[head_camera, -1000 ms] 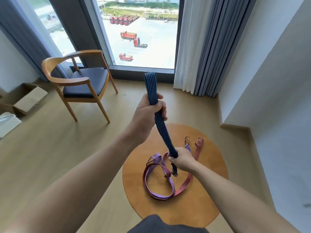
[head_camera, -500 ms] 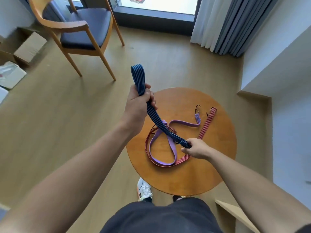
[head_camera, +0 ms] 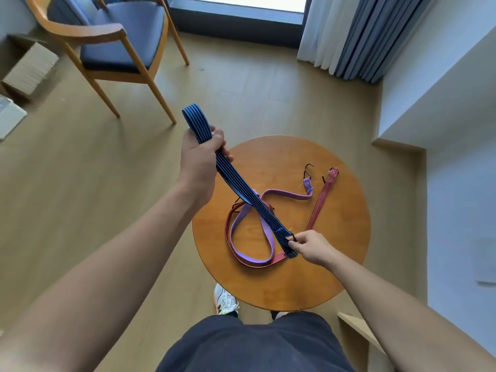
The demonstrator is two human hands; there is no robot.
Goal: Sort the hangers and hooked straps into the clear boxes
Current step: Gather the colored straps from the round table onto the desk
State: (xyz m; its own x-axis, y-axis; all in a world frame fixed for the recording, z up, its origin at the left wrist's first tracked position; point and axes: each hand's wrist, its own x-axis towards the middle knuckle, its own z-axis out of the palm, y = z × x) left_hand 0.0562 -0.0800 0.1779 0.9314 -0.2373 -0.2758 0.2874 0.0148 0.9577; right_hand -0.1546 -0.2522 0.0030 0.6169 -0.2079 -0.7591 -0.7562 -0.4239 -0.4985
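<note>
A folded blue striped strap [head_camera: 241,183] stretches between my hands above the round wooden table [head_camera: 341,275]. My left hand [head_camera: 200,159] grips it near the folded loop end, which sticks up past my fist. My right hand [head_camera: 312,247] pinches its lower end, where a dark hook shows by my fingers. On the table lie a purple strap [head_camera: 284,196] with a black hook at its far end and a red striped strap [head_camera: 322,200], looped together. No clear box or hanger is in view.
A wooden armchair [head_camera: 112,47] with a dark blue seat stands at the back left. A cardboard box [head_camera: 29,68] sits on the floor at the far left. Curtains [head_camera: 349,36] hang at the back right and a white wall ledge runs along the right.
The view has tilted down from the window to the table. Both hands have come lower with the blue strap, and the right hand now holds its end closer to the tabletop.
</note>
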